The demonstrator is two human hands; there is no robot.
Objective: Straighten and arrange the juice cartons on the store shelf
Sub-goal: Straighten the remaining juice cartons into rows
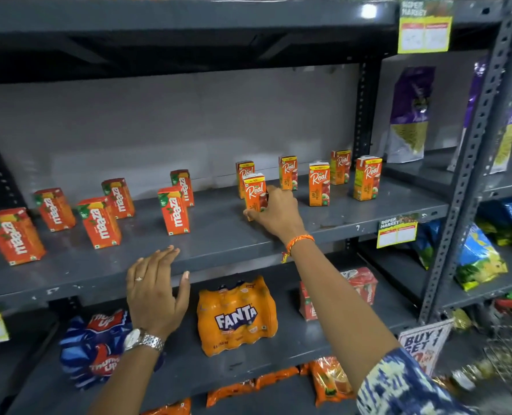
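Small orange juice cartons stand scattered on a grey metal shelf (219, 250). Several Maaza cartons (173, 210) sit on the left half, some tilted and turned. Several Real apple cartons (319, 184) stand on the right half. My right hand (275, 214) grips one Real carton (254, 190) near the shelf's middle, fingers wrapped round its lower right side; another Real carton (243, 169) stands just behind it. My left hand (156, 292) hovers open over the shelf's front edge, fingers spread, holding nothing.
A Fanta multipack (237, 316) and a Thums Up pack (96, 348) lie on the shelf below. Upright posts (470, 163) bound the bay on the right, with snack bags (410, 115) beyond. Price tags (397, 230) hang from shelf edges.
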